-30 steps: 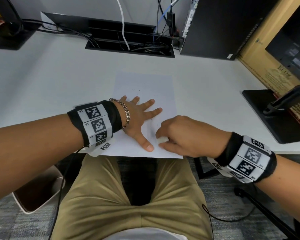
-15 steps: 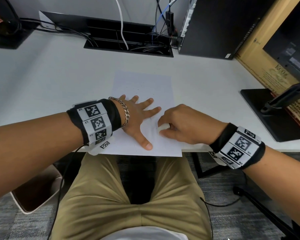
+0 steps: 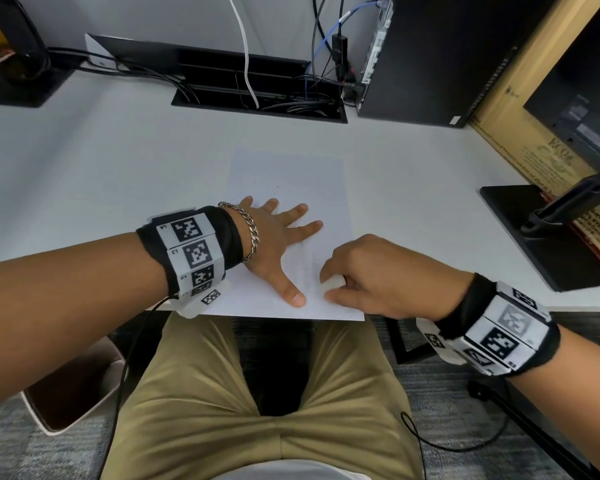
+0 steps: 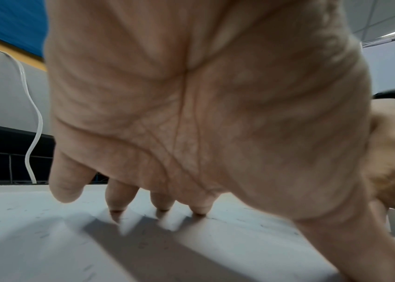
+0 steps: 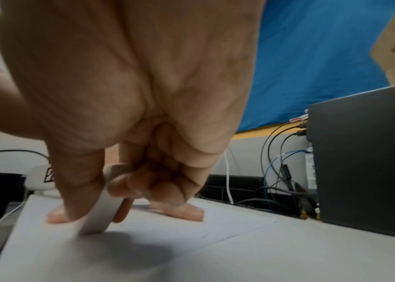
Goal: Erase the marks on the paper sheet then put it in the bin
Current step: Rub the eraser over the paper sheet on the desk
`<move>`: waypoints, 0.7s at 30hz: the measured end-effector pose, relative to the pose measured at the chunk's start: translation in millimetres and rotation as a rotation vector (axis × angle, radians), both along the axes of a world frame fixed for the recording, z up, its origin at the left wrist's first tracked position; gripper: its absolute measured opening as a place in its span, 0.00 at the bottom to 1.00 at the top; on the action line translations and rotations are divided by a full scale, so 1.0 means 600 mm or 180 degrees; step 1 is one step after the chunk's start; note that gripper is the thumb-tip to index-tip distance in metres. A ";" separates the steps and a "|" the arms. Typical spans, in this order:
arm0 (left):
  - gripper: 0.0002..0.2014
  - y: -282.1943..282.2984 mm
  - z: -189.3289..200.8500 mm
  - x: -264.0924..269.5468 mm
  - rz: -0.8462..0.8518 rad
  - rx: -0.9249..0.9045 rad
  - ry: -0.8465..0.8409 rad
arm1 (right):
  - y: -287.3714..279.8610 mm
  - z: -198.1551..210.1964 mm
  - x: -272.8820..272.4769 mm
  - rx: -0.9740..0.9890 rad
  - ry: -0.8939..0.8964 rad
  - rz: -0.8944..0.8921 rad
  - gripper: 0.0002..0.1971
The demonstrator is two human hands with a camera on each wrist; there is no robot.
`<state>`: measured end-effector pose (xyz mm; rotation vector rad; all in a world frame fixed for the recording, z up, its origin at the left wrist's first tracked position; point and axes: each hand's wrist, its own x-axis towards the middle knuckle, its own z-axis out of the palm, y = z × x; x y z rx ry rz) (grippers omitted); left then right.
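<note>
A white paper sheet [image 3: 291,181] lies on the desk at its near edge, with faint marks and eraser crumbs near its middle. My left hand [image 3: 278,244] lies flat on the sheet with fingers spread, pressing it down; its fingertips [image 4: 116,206] touch the paper [image 4: 34,238]. My right hand [image 3: 364,271] pinches a white eraser [image 3: 331,284] between thumb and fingers, its lower end on the sheet near the lower right. In the right wrist view the eraser [image 5: 102,213] stands tilted on the paper [image 5: 167,229]. A bin [image 3: 73,386] sits on the floor, lower left.
A black cable tray [image 3: 257,88] with wires runs along the desk's back. A dark computer case [image 3: 430,57] stands at the back right, a cardboard box [image 3: 520,109] beside it. A black monitor base [image 3: 541,237] lies at the right edge.
My right hand with the eraser slid away from me on the sheet, then came back toward the near edge. The left hand stayed flat on the paper.
</note>
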<state>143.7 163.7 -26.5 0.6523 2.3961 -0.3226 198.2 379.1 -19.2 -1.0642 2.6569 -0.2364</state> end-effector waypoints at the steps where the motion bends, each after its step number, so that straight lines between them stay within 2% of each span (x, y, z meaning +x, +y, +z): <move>1: 0.69 0.000 0.001 0.000 0.0004 0.0010 0.0019 | 0.008 0.002 -0.001 -0.0020 0.0042 -0.0097 0.15; 7: 0.66 0.006 0.009 0.013 0.0258 -0.0070 0.0471 | 0.049 0.007 0.009 -0.0441 0.0406 -0.0961 0.14; 15: 0.59 -0.002 0.030 0.029 0.0195 -0.0191 0.0528 | 0.031 -0.023 0.024 -0.0360 0.0243 -0.1127 0.15; 19: 0.50 -0.007 0.037 0.030 0.0102 -0.0183 0.0615 | 0.036 -0.021 0.011 -0.0392 0.0191 -0.1176 0.15; 21: 0.53 -0.003 0.037 0.025 0.0214 -0.0061 0.0601 | 0.040 -0.018 0.005 -0.0334 0.0109 -0.1127 0.14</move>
